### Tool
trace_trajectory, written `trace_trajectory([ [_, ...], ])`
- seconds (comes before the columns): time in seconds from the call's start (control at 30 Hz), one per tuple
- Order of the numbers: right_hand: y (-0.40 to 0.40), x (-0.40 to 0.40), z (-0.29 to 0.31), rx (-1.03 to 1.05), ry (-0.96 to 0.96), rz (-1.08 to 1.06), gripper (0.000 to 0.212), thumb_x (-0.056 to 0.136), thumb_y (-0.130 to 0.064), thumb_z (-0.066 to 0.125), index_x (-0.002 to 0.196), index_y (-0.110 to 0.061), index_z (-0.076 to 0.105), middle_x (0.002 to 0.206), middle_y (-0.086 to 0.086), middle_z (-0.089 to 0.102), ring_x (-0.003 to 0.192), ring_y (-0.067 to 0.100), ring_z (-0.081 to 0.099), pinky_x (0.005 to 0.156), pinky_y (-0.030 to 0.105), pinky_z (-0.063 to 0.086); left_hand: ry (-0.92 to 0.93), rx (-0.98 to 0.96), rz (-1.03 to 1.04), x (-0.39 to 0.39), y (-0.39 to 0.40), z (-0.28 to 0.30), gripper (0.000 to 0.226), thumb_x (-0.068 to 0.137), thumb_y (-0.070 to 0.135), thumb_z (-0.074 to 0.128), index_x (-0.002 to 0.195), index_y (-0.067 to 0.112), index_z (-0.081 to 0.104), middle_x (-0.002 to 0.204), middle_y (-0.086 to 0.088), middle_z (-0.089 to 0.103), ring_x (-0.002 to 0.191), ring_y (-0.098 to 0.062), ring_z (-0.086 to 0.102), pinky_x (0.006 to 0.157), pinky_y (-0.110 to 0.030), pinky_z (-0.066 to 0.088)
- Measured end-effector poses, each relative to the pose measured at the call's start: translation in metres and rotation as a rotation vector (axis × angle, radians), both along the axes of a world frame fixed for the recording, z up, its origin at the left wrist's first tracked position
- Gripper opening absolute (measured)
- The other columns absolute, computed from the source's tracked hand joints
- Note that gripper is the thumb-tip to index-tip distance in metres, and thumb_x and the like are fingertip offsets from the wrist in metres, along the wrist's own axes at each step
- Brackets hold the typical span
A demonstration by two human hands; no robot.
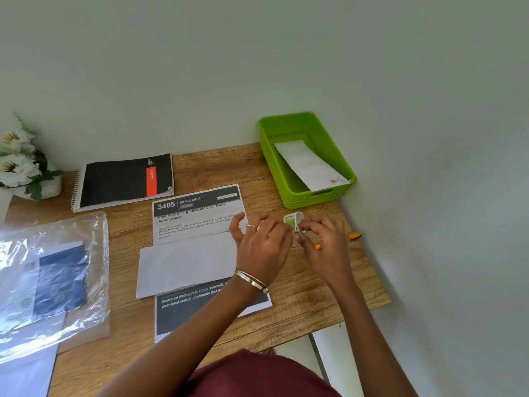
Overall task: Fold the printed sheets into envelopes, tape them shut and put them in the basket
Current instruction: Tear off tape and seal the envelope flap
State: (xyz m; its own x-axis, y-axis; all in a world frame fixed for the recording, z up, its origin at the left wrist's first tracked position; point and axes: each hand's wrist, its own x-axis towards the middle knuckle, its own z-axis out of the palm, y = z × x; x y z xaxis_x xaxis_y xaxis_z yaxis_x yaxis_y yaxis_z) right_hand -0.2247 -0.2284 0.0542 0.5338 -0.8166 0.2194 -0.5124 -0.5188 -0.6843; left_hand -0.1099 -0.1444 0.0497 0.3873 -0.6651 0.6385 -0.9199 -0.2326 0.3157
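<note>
A folded white sheet point(186, 265) lies across a flat printed sheet point(197, 216) headed "3405 DINING AREA" on the wooden table point(286, 184). To the right of them, both hands hold a small green-patterned tape roll point(292, 221) just above the table. My left hand point(262, 242) grips the roll's left side. My right hand point(326, 242) pinches at its right edge. A green plastic basket point(289, 190) stands at the back right against the wall, with one folded white envelope point(310, 166) leaning inside.
An orange-handled tool point(355, 235) lies partly hidden under my right hand. A black spiral notebook point(123, 180) sits at the back left, white flowers point(20, 159) in the far left corner. A clear plastic bag with papers point(51, 276) covers the left side.
</note>
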Motion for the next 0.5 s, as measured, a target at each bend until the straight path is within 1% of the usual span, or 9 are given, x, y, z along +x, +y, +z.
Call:
trace_trajectory([
  [0.07,0.002,0.000,0.001,-0.001,0.005,-0.020,0.026,0.080,-0.040,0.066,0.096,-0.021,0.072,0.101,-0.004,0.063,0.099,0.013,0.039,0.083,0.056,0.042,0.097,-0.003,-0.011,0.003,0.002,0.004,0.013,0.083,0.029,0.059,0.073,0.025,0.065,0.078,0.012,0.066,0.093,-0.014,0.057,0.095,-0.046,0.025],
  [0.1,0.002,-0.001,0.001,-0.003,0.010,-0.030,0.025,0.080,-0.038,0.067,0.096,-0.020,0.072,0.102,-0.004,0.063,0.099,0.014,0.039,0.083,0.057,0.042,0.171,-0.009,-0.013,0.004,0.002,0.008,0.012,0.082,0.030,0.059,0.073,0.025,0.064,0.077,0.013,0.066,0.094,-0.012,0.055,0.094,-0.044,0.024],
  [0.17,0.002,-0.002,0.000,-0.006,0.031,-0.062,0.021,0.081,-0.031,0.069,0.096,-0.017,0.072,0.103,-0.001,0.063,0.101,0.015,0.039,0.085,0.058,0.041,0.391,-0.029,0.006,0.007,0.004,0.016,0.009,0.080,0.032,0.060,0.074,0.027,0.064,0.076,0.018,0.062,0.091,-0.008,0.052,0.090,-0.037,0.024],
  [0.23,0.000,-0.004,-0.001,-0.004,0.049,-0.095,0.019,0.082,-0.026,0.070,0.097,-0.015,0.072,0.105,0.001,0.063,0.104,0.019,0.041,0.086,0.058,0.040,0.644,-0.062,0.023,0.013,0.007,0.025,0.007,0.080,0.031,0.063,0.075,0.027,0.065,0.075,0.020,0.059,0.085,-0.006,0.053,0.084,-0.033,0.032],
  [0.3,-0.003,-0.007,-0.002,0.005,0.065,-0.119,0.018,0.082,-0.024,0.072,0.097,-0.015,0.071,0.107,0.002,0.063,0.108,0.025,0.043,0.086,0.059,0.041,0.878,-0.104,0.016,0.021,0.010,0.027,0.007,0.082,0.025,0.066,0.074,0.023,0.065,0.073,0.014,0.063,0.077,-0.007,0.058,0.075,-0.028,0.042],
  [0.37,-0.005,-0.009,-0.003,0.012,0.091,-0.147,0.017,0.082,-0.023,0.071,0.096,-0.015,0.071,0.108,0.003,0.063,0.109,0.028,0.043,0.087,0.057,0.040,1.103,-0.133,0.014,0.029,0.012,0.028,0.008,0.082,0.019,0.067,0.075,0.016,0.067,0.073,0.003,0.068,0.072,-0.010,0.062,0.069,-0.023,0.046],
  [0.43,-0.010,-0.010,-0.002,0.008,0.161,-0.189,0.016,0.083,-0.025,0.070,0.098,-0.017,0.071,0.110,0.003,0.063,0.111,0.028,0.042,0.091,0.052,0.037,1.234,-0.150,0.021,0.032,0.016,0.027,0.008,0.084,0.015,0.065,0.076,0.013,0.069,0.070,0.000,0.068,0.066,-0.006,0.061,0.064,-0.018,0.046],
  [0.5,-0.016,-0.009,-0.001,-0.002,0.285,-0.241,0.018,0.085,-0.026,0.067,0.101,-0.020,0.070,0.115,0.002,0.061,0.114,0.027,0.038,0.090,0.045,0.031,1.268,-0.144,0.037,0.033,0.019,0.026,0.010,0.085,0.012,0.064,0.076,0.013,0.068,0.064,0.003,0.065,0.058,0.002,0.057,0.057,-0.011,0.043],
])
